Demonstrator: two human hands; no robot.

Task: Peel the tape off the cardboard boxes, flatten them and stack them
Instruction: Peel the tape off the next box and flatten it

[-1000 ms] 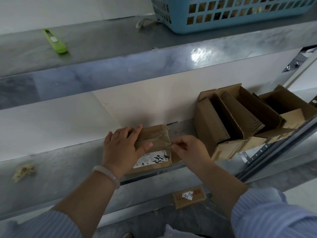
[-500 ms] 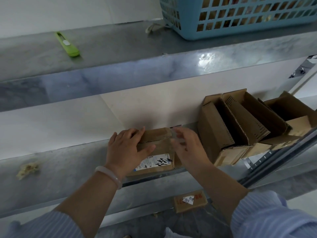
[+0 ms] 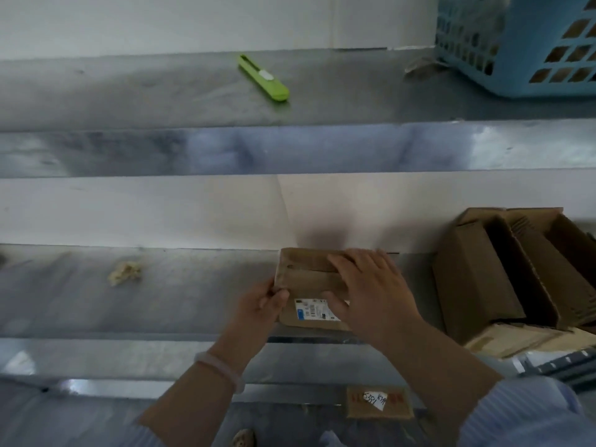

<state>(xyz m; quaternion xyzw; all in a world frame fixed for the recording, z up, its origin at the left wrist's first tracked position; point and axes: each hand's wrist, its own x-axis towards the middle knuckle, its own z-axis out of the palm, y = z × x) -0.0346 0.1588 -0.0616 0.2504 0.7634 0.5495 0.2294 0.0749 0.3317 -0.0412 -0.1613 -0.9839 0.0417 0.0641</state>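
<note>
Left hand (image 3: 263,306) pinches the left edge of a small cardboard box (image 3: 306,275); right hand (image 3: 367,291) lies flat on top, fingers straight; seemingly tape-peeling; next, catch a loose tape end.

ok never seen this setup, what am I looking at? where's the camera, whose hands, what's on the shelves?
There is no machine here. A person works with bare hands, and the single camera sits on their head, looking forward and down. So the two arms coming in from the bottom are the wearer's own.

The left hand grips the left edge of a small cardboard box that carries a white label. The right hand lies across its top, fingers spread.

The box sits on a metal shelf. Left of it on that shelf is a crumpled wad, probably peeled tape. To the right stand opened boxes.

On the upper shelf are a green cutter and a blue basket. Another small box lies lower down.
</note>
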